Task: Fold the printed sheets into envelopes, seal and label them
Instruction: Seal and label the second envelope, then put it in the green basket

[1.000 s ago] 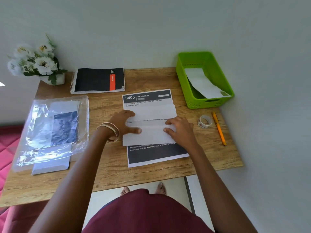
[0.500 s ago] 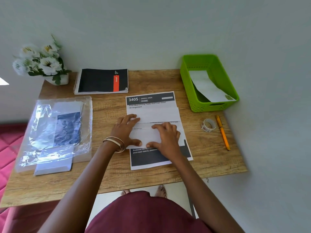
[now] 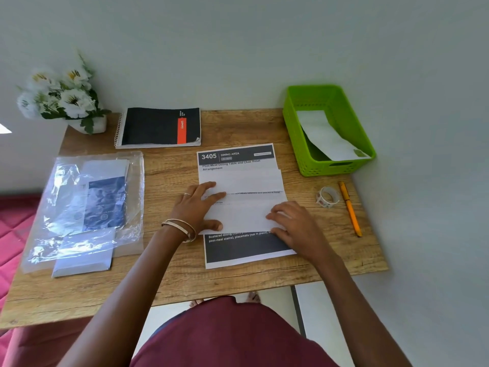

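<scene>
A folded white sheet (image 3: 240,213) lies on top of a printed sheet (image 3: 238,250) headed "3405 Dining Area" in the middle of the wooden table (image 3: 169,282). My left hand (image 3: 197,207) presses flat on the fold's left end, fingers spread. My right hand (image 3: 296,227) presses on its right end, fingers bent on the paper. A plastic bag holding envelopes (image 3: 87,205) lies at the left. A tape roll (image 3: 327,197) and an orange pen (image 3: 349,207) lie at the right. In the green basket (image 3: 293,128) rests a white envelope (image 3: 328,136).
A spiral notebook (image 3: 158,127) with a black cover lies at the back of the table. A pot of white flowers (image 3: 63,98) stands in the back left corner. The wall runs close behind and along the right side.
My right hand has slid from the middle of the folded sheet out to its right end. My left hand has stayed on the left end.
</scene>
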Demonstrator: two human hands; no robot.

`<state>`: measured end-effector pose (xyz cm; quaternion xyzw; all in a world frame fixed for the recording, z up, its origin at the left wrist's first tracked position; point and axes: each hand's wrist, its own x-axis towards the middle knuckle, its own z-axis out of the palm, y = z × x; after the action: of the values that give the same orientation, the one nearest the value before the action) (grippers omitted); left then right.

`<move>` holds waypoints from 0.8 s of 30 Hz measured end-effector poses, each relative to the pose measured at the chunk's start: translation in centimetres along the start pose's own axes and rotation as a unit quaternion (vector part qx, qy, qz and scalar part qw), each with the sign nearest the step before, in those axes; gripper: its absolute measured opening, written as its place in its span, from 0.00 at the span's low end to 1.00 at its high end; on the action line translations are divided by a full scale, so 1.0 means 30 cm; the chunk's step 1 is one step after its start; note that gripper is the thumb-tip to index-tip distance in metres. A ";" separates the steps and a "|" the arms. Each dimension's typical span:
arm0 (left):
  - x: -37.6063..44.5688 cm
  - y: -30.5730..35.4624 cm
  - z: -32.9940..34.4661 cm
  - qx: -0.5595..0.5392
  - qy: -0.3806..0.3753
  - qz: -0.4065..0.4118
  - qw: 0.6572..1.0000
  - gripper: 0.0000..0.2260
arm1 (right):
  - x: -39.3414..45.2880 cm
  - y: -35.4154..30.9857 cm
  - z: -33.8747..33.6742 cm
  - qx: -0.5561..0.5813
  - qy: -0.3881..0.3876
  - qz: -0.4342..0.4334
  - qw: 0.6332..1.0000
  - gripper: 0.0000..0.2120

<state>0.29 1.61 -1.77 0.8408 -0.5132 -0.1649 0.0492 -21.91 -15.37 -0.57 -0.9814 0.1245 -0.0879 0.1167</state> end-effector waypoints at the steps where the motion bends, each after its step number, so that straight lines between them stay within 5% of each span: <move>1: -0.001 0.003 -0.003 0.007 -0.005 0.005 1.000 0.36 | 0.003 -0.008 0.007 -0.010 0.003 -0.034 0.999 0.19; 11: -0.012 -0.007 -0.012 0.012 -0.033 0.016 0.999 0.35 | 0.013 -0.015 0.053 -0.187 -0.024 -0.163 0.969 0.36; 16: -0.007 -0.019 -0.041 -0.039 -0.041 0.015 0.998 0.38 | 0.018 -0.019 0.043 -0.196 0.011 -0.198 0.960 0.31; 19: -0.007 -0.022 -0.051 -0.132 -0.014 0.000 0.991 0.42 | 0.057 -0.024 0.041 -0.157 0.085 -0.190 0.966 0.16; 24: 0.001 -0.027 -0.074 -0.392 0.020 -0.049 0.918 0.47 | 0.156 -0.044 0.008 -0.050 0.181 -0.083 0.979 0.12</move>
<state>1.72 1.77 0.11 0.7814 -0.3642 -0.3386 0.3770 -17.09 -15.33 0.20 -0.9609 0.0659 -0.2668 0.0349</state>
